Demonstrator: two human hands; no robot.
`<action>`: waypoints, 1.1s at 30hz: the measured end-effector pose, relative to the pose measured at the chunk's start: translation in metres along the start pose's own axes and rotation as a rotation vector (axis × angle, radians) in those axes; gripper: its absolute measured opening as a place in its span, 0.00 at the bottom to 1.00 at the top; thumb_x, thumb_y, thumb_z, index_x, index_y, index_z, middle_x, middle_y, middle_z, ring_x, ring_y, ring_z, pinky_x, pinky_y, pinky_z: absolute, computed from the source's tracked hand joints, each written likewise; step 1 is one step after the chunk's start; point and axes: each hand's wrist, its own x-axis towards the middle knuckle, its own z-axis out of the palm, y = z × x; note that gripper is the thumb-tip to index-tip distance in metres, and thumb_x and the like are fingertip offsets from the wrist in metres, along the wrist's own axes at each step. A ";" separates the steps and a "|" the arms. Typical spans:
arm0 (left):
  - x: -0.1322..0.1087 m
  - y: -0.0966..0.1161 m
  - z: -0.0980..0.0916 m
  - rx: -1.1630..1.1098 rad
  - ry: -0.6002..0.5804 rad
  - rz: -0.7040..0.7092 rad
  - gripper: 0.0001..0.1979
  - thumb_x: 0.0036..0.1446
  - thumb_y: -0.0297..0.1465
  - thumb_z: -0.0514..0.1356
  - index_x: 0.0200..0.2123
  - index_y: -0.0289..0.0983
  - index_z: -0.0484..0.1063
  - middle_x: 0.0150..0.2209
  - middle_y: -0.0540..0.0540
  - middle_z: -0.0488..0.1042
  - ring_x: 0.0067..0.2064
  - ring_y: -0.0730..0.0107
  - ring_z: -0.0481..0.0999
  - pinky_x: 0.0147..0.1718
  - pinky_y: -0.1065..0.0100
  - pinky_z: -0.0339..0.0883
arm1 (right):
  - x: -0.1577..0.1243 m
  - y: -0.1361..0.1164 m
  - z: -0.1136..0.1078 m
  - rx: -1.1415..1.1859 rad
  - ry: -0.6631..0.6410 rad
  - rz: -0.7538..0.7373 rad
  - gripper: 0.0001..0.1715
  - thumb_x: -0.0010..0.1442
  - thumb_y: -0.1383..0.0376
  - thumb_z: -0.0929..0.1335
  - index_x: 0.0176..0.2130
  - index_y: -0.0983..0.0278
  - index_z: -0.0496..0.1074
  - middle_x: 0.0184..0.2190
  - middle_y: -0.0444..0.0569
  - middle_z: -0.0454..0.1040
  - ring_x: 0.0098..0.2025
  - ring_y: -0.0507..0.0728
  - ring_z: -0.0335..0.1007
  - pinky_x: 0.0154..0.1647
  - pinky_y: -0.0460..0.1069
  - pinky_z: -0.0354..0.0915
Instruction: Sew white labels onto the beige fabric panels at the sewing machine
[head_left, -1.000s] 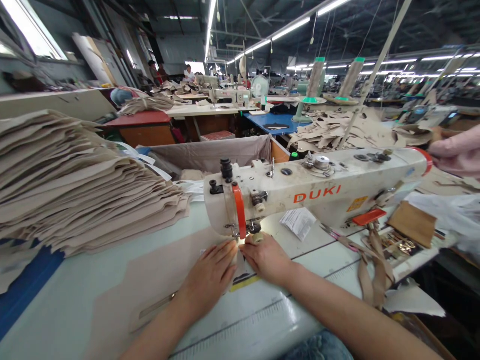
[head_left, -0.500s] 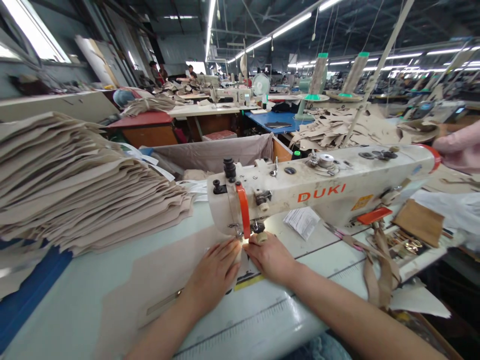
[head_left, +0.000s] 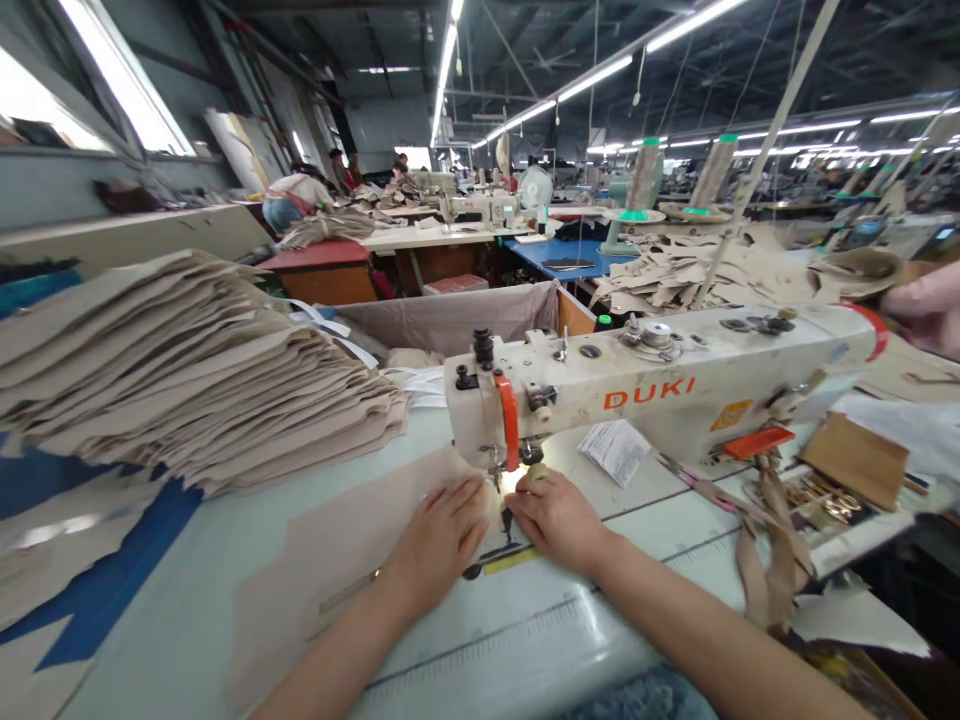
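Observation:
A white sewing machine (head_left: pixel 660 380) marked DUKI stands across the table, its needle area lit. Beige fabric (head_left: pixel 322 550) lies flat to the left of the needle. My left hand (head_left: pixel 446 530) rests palm down on the fabric's right end, fingers stretched out and lying flat near the presser foot. Just right of the needle is my right hand (head_left: pixel 555 515), its fingers bent and drawn together at the fabric's edge; what they pinch is too small to make out.
A tall stack of beige fabric pieces (head_left: pixel 202 380) stands at the left. Scissors (head_left: pixel 694 480), fabric strips (head_left: pixel 772 550), a paper label (head_left: pixel 615 450) and a parts tray (head_left: pixel 817 500) lie right. Another person's hand (head_left: pixel 926 300) shows at the right edge.
The view has shifted, so the machine and table appear farther right. Both hands remain beside the needle, with the fabric still under my left hand. A bending person now shows at the back left.

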 end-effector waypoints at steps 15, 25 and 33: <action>-0.069 0.038 -0.030 0.054 -0.060 -0.027 0.26 0.62 0.38 0.54 0.62 0.38 0.58 0.64 0.41 0.59 0.64 0.58 0.59 0.60 0.51 0.56 | 0.000 -0.020 -0.003 0.127 -0.066 -0.163 0.12 0.65 0.68 0.62 0.44 0.67 0.74 0.37 0.53 0.73 0.41 0.58 0.64 0.45 0.52 0.65; -0.098 0.066 -0.053 -0.153 -0.328 -0.166 0.41 0.56 0.50 0.57 0.67 0.44 0.45 0.69 0.42 0.44 0.68 0.53 0.46 0.63 0.45 0.46 | -0.005 -0.023 -0.002 0.162 -0.085 -0.187 0.15 0.66 0.67 0.62 0.48 0.64 0.73 0.39 0.53 0.73 0.43 0.59 0.67 0.45 0.54 0.67; -0.160 0.050 -0.045 0.044 -0.330 -0.252 0.56 0.42 0.49 0.68 0.67 0.41 0.42 0.67 0.34 0.48 0.66 0.43 0.52 0.59 0.43 0.53 | -0.013 -0.014 0.005 0.149 -0.008 -0.220 0.17 0.68 0.64 0.60 0.50 0.62 0.72 0.41 0.53 0.74 0.43 0.58 0.71 0.43 0.52 0.70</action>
